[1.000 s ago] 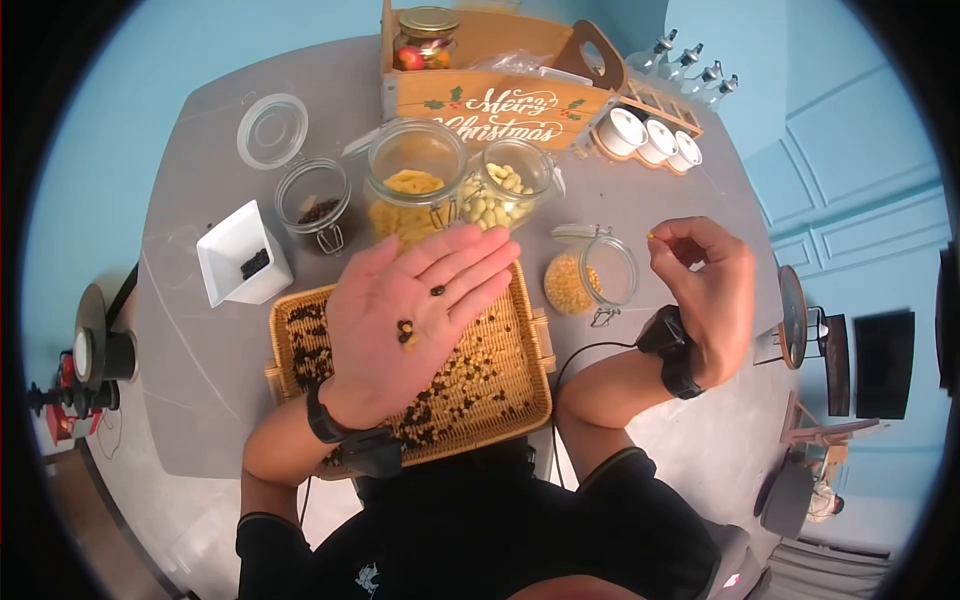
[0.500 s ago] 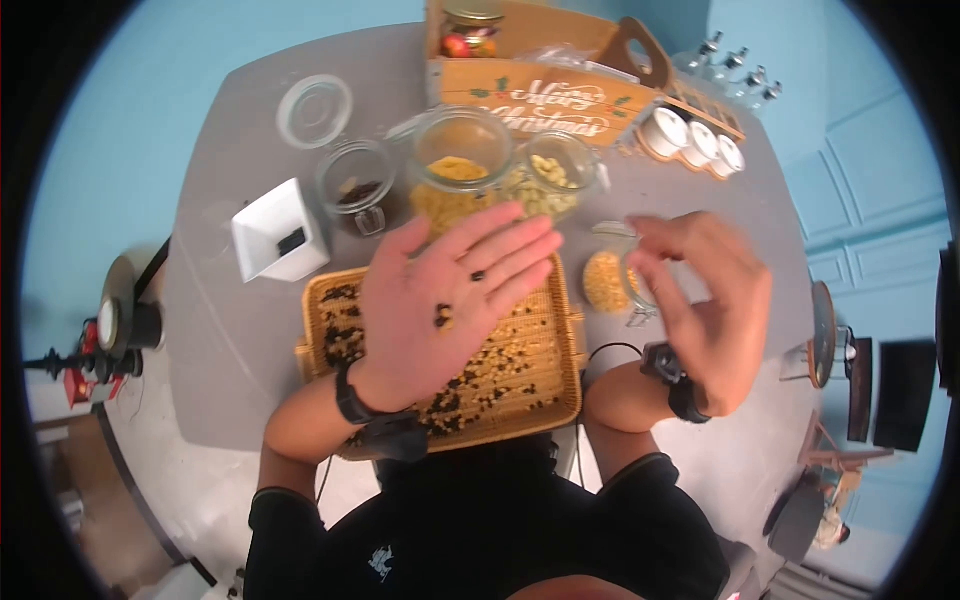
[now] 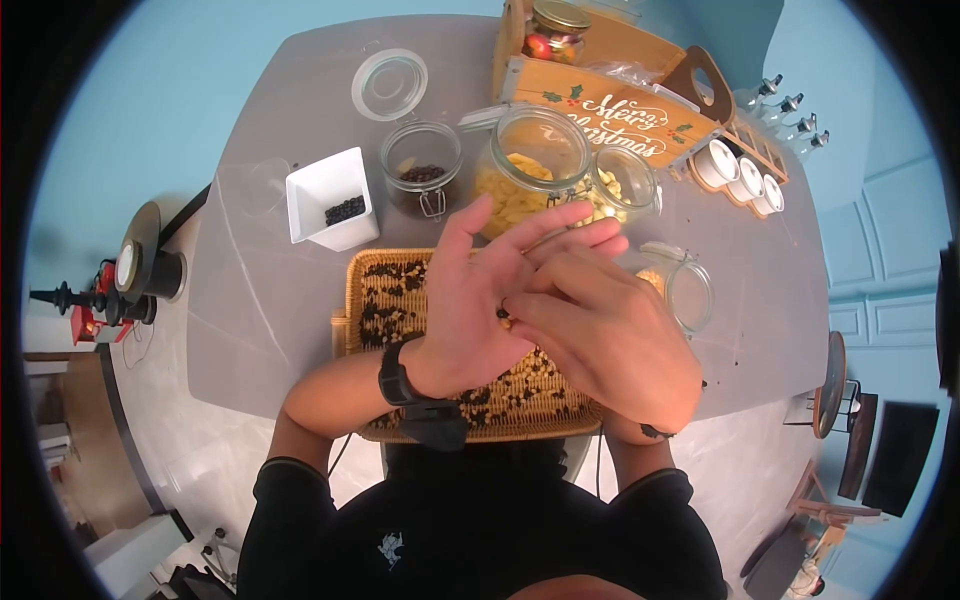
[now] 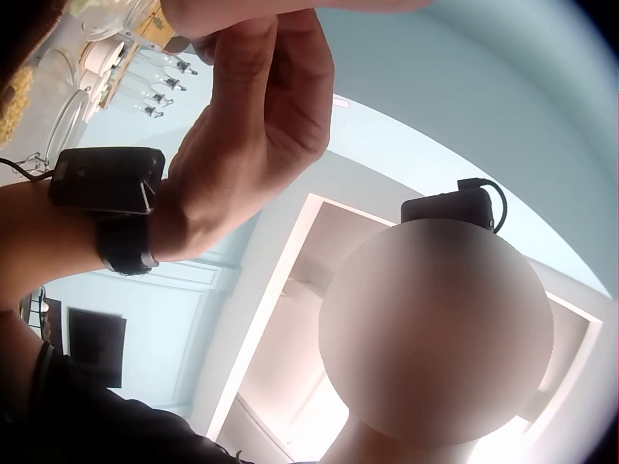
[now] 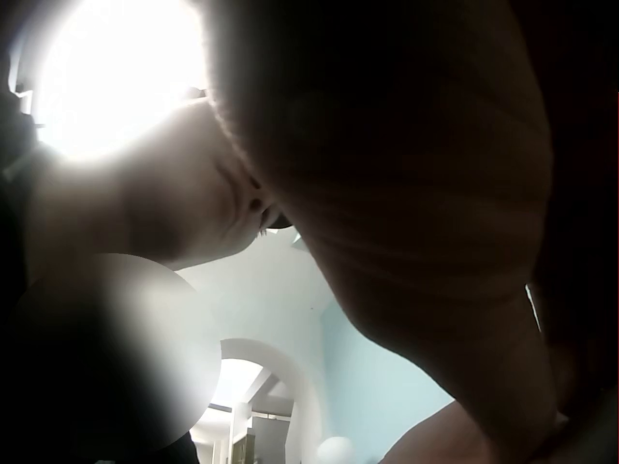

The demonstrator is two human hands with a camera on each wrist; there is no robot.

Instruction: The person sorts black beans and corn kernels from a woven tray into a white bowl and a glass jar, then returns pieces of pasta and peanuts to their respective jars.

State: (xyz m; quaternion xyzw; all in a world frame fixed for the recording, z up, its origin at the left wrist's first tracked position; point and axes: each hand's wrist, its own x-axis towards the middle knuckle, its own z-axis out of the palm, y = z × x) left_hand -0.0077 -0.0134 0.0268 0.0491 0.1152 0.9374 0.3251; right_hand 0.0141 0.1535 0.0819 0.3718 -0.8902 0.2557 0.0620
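My left hand (image 3: 470,300) is held palm up over a wicker basket (image 3: 352,300), fingers stretched out. A black bean (image 3: 503,313) and a yellow corn kernel (image 3: 507,324) lie on its palm. My right hand (image 3: 620,335) reaches across from the right, fingers bent, its fingertips right at the bean and kernel; I cannot tell whether they pinch either one. In the left wrist view the right hand (image 4: 256,126) shows its curled fingers. The right wrist view is mostly dark skin up close. Mixed black beans and yellow kernels are scattered in the basket.
A white square dish (image 3: 335,235) holds black beans. Glass jars stand behind the basket: dark beans (image 3: 422,175), yellow pieces (image 3: 515,195), pale nuts (image 3: 612,185). The open corn jar (image 3: 690,293) is partly behind the right hand. A wooden crate (image 3: 600,105) stands at the back.
My right hand carried a pinched yellow kernel to the corn jar's mouth, then came left to the left palm without one visible. The left hand stays palm up; the head view has shifted.
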